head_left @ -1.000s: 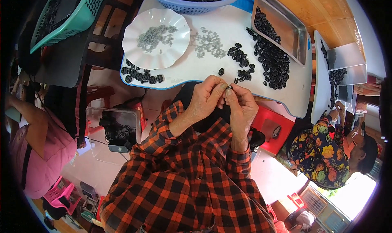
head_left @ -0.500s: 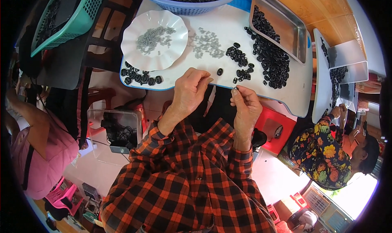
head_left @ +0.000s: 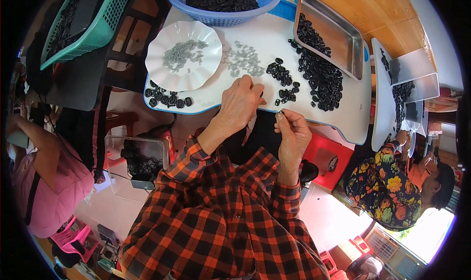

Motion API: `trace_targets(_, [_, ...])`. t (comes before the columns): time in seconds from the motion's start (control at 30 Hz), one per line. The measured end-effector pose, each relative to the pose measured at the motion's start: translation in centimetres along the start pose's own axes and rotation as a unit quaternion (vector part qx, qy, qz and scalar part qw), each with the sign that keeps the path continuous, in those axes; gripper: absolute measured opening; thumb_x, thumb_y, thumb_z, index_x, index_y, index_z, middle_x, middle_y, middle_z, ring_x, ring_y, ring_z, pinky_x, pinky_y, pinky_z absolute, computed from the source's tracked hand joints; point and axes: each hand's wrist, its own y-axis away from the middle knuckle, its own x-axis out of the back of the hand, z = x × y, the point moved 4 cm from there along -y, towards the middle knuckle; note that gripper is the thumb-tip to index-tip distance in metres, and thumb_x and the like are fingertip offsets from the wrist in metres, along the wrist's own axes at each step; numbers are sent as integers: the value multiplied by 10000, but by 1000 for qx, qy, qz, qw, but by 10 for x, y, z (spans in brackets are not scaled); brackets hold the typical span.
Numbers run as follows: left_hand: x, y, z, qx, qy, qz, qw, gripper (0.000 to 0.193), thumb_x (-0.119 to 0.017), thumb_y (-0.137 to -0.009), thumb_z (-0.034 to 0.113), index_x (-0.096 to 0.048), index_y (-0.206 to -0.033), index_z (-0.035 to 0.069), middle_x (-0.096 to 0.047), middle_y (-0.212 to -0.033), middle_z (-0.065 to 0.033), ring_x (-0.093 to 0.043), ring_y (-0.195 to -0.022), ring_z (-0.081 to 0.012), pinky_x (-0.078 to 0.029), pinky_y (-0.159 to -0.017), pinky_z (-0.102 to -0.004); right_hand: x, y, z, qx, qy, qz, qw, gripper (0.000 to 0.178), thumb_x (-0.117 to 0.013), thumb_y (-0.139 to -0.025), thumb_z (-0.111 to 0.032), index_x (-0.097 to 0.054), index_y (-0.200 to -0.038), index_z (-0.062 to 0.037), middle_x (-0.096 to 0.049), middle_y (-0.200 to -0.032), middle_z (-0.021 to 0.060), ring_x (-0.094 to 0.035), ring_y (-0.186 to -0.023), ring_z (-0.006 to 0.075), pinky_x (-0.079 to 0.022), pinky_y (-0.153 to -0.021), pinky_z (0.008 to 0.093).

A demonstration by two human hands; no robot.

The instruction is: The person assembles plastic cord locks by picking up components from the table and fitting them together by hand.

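Observation:
My left hand [head_left: 239, 103] reaches over the table's near edge, fingers bent and bunched at the border of a patch of small grey pieces [head_left: 244, 58]. What its fingertips hold, if anything, is hidden. A single black oval piece [head_left: 261, 94] shows partly beside its fingers. Just off the table edge, my right hand [head_left: 293, 133] is closed, thumb against forefinger, on a small black piece [head_left: 280, 112]. Beyond it lies a small group of black oval pieces with holes [head_left: 280, 74]. A white scalloped plate [head_left: 208, 39] with more grey pieces stands to the left.
A metal tray [head_left: 354, 44] rests at the far right by a large black heap [head_left: 319, 79]. A blue basket [head_left: 225, 17] of black pieces stands at the back. More black pieces [head_left: 169, 99] lie below the plate. Another person [head_left: 387, 186] works at the right.
My left hand has moved forward and right over the table, to the grey pieces, partly covering the lone black piece. My right hand stays nearly in place. The view has shifted slightly.

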Motion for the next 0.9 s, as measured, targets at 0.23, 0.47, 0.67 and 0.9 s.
trace_targets(0.23, [1, 4, -3, -36, 27, 56, 997, 249, -724, -709, 138, -601, -893, 25, -513, -821, -112, -562, -784, -289, -481, -611, -371, 0, 2, -3, 2, -19, -3, 1000, 127, -645, -829, -16, -616, -947, 18, -636, -801, 55, -568, -639, 86, -453, -561, 189])
trace_targets(0.47, [10, 18, 2, 56, 469, 53, 880, 218, -694, -777, 13, -602, -971, -27, -635, -778, -60, -619, -619, -101, -506, -549, -213, -2, 6, -12, -2, -51, -8, 999, 133, -642, -834, -23, -608, -954, 24, -629, -800, 59, -553, -637, 83, -438, -560, 189])
trace_targets(0.67, [20, 26, 12, 69, 537, 19, 840, 226, -680, -793, 1, -602, -1000, -46, -640, -809, -57, -621, -652, -75, -523, -572, -192, -2, 11, -20, 3, -83, -23, 996, 143, -654, -822, -27, -617, -951, 24, -627, -792, 49, -563, -634, 84, -456, -563, 191])
trace_targets(0.9, [21, 34, 12, 77, 604, 7, 793, 309, -661, -784, -46, -589, -1085, -40, -654, -850, -95, -648, -689, -128, -556, -614, -240, -9, 19, -30, -3, -95, -30, 995, 150, -627, -841, -15, -602, -981, 30, -618, -789, 63, -537, -639, 84, -414, -559, 183])
